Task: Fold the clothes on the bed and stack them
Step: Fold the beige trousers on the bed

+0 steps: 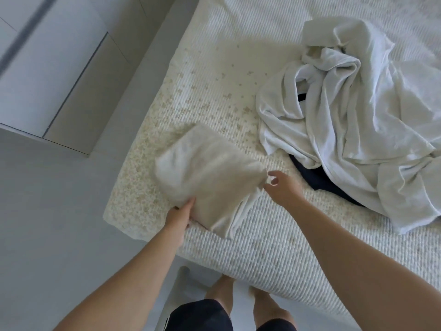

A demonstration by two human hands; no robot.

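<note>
A folded cream garment (207,177) lies near the bed's front left corner, its far part blurred. My left hand (179,215) grips its near left edge, thumb on top and fingers under the cloth. My right hand (280,187) hovers just beside the garment's right corner, fingers loosely curled, holding nothing that I can see. A heap of unfolded white clothes (353,120) lies to the right on the bed, with a dark navy garment (319,180) partly buried under it.
The bed (274,247) has a ribbed white cover with a beige speckled patch at its left corner. Pale floor (59,223) lies to the left and a white cabinet (47,68) stands at the upper left. My legs stand at the bed's front edge.
</note>
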